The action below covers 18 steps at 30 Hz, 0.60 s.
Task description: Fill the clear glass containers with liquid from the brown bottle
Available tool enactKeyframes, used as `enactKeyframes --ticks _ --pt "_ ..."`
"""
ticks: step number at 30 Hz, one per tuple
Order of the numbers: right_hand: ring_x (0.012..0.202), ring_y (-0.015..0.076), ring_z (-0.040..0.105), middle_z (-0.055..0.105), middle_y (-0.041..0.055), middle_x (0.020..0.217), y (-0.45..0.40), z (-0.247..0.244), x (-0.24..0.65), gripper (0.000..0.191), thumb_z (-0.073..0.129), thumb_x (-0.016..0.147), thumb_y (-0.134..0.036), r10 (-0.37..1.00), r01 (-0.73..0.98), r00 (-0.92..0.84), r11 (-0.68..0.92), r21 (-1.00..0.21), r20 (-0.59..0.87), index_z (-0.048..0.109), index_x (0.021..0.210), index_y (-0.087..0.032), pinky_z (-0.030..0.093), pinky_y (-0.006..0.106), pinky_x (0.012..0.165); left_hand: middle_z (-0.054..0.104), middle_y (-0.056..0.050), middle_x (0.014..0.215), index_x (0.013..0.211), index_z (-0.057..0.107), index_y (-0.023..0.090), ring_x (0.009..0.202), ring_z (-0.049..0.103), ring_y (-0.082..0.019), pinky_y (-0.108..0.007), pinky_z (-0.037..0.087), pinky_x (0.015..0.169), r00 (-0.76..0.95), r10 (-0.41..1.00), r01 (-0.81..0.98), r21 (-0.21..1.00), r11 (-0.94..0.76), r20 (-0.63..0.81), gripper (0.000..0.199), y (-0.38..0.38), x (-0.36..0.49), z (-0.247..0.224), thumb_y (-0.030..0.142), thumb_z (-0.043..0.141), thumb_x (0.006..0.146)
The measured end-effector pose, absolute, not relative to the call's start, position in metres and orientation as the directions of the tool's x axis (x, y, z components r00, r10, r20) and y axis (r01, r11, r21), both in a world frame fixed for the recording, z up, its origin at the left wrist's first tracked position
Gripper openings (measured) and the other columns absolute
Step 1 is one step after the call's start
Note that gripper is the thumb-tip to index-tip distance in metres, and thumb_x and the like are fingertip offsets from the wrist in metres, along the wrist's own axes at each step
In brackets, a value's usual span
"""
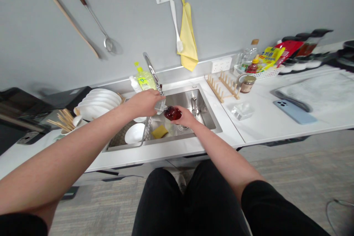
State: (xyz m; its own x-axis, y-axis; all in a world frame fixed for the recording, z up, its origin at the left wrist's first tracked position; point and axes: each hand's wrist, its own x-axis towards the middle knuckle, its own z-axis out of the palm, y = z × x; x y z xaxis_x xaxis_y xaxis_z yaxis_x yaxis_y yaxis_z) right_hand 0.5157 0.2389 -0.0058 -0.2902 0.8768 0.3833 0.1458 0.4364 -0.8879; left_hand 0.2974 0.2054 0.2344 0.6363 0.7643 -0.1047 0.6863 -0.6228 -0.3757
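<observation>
Over the sink (218, 127), my left hand (148, 102) is closed round a small clear container (160, 107). My right hand (184, 116) grips a dark red, glossy, see-through object (172, 113), perhaps a small bottle; the fingers hide part of it. The two held things meet or nearly meet above the basin. Below them a yellow sponge (159, 131) lies in the sink. To its left, a white bowl (135, 133) rests in the wire drain basket (118, 138). The faucet (151, 67) rises behind my left hand.
Stacked white plates (95, 103) and a holder of chopsticks (65, 120) stand left. Behind the sink is a yellow-green soap bottle (146, 79). On the right are a wooden rack (222, 86), a jar (248, 84), a clear plastic package (241, 111) and a phone (294, 111).
</observation>
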Motion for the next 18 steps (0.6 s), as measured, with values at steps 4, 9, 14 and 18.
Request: enactKeyframes --ticks 4,9,14,18 --pt "0.126 0.0342 0.08 0.083 0.0069 0.138 0.239 -0.005 0.516 0.085 0.108 0.064 -0.036 0.878 0.169 -0.278 0.444 -0.88 0.389 0.075 0.142 -0.029 0.061 0.051 0.117 0.075 -0.014 0.136 0.163 0.065 0.022 0.132 0.07 -0.035 -0.041 0.055 0.114 0.617 0.776 0.681 -0.408 -0.609 -0.13 0.077 0.204 0.305 0.24 0.03 0.077 0.088" --pt "0.129 0.0347 0.079 0.082 0.0064 0.141 0.238 -0.002 0.516 0.086 0.108 0.064 -0.035 0.876 0.176 -0.277 0.449 -0.876 0.394 0.075 0.144 -0.031 0.06 0.054 0.119 0.075 -0.014 0.135 0.163 0.066 0.025 0.134 0.069 -0.036 -0.044 0.053 0.118 0.619 0.771 0.674 -0.406 -0.618 -0.146 0.077 0.205 0.311 0.244 0.029 0.078 0.087" --pt "0.128 0.0347 0.08 0.083 0.0066 0.138 0.238 -0.004 0.517 0.084 0.106 0.065 -0.033 0.873 0.138 -0.261 0.455 -0.88 0.411 0.075 0.143 -0.031 0.06 0.054 0.119 0.074 -0.014 0.136 0.163 0.066 0.025 0.135 0.068 -0.037 -0.044 0.053 0.119 0.623 0.769 0.672 -0.406 -0.619 -0.142 0.077 0.209 0.312 0.245 0.03 0.078 0.087" --pt "0.128 0.0344 0.08 0.082 0.0064 0.14 0.24 -0.006 0.517 0.084 0.106 0.066 -0.034 0.868 0.124 -0.258 0.465 -0.877 0.424 0.075 0.144 -0.031 0.061 0.053 0.119 0.074 -0.015 0.138 0.163 0.066 0.025 0.135 0.068 -0.037 -0.045 0.054 0.117 0.638 0.757 0.65 -0.427 -0.628 -0.143 0.077 0.211 0.314 0.245 0.031 0.078 0.087"
